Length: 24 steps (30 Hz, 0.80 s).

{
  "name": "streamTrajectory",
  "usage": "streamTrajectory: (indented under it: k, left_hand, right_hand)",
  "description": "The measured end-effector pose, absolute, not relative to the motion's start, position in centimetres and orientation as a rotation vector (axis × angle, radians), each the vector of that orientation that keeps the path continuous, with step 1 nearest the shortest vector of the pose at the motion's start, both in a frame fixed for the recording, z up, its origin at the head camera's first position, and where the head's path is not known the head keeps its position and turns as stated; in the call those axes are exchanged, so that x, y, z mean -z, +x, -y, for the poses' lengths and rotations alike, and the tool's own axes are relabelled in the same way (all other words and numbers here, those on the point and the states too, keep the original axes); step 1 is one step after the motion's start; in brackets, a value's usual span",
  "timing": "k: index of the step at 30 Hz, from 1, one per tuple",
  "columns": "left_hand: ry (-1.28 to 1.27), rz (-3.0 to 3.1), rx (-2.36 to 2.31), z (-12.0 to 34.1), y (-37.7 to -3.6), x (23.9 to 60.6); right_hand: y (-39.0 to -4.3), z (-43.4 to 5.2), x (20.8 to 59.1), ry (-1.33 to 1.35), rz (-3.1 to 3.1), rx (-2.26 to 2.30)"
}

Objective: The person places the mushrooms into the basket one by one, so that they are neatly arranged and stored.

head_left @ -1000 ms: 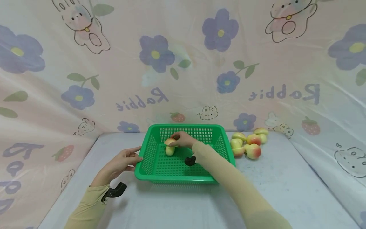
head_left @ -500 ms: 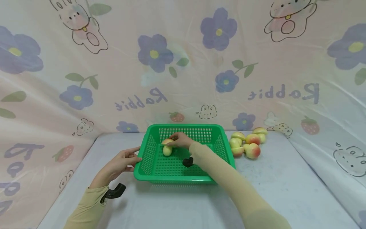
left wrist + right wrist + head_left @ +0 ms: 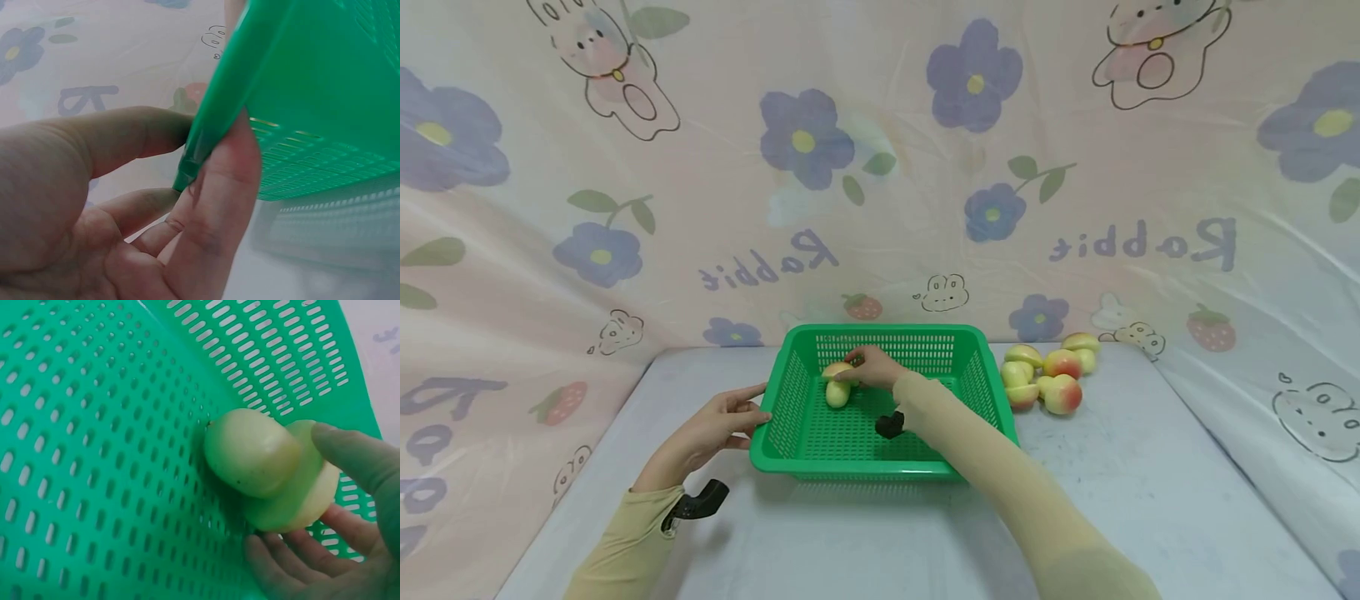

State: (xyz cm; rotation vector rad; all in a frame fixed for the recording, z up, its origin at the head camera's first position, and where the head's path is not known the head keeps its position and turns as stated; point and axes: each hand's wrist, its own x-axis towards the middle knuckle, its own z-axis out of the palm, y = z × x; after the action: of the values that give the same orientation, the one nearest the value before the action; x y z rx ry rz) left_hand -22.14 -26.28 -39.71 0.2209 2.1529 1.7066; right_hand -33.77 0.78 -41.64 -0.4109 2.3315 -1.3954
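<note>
Green plastic makes up the basket (image 3: 865,468), and my left grip (image 3: 711,425) pinches its left rim between thumb and fingers. My right grip (image 3: 880,367) is clamped on a fruit half (image 3: 837,369) inside, toward the left wall, with a rounded yellow fruit (image 3: 837,395) just beside it. I see open basket floor toward the near rim; my right forearm (image 3: 985,450) crosses above the near right corner. More red-and-yellow fruit (image 3: 1063,395) lies on the counter (image 3: 1120,500), near the right wall.
</note>
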Motion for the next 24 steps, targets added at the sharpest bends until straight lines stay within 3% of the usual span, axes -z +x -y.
streamTrajectory:
  k: [24]
  left_hand:
    - [0.206,-2.148,-1.7,26.2,-22.2,39.4]
  right_hand:
    - [-34.3,-1.8,40.7,-0.303,-2.166,1.491]
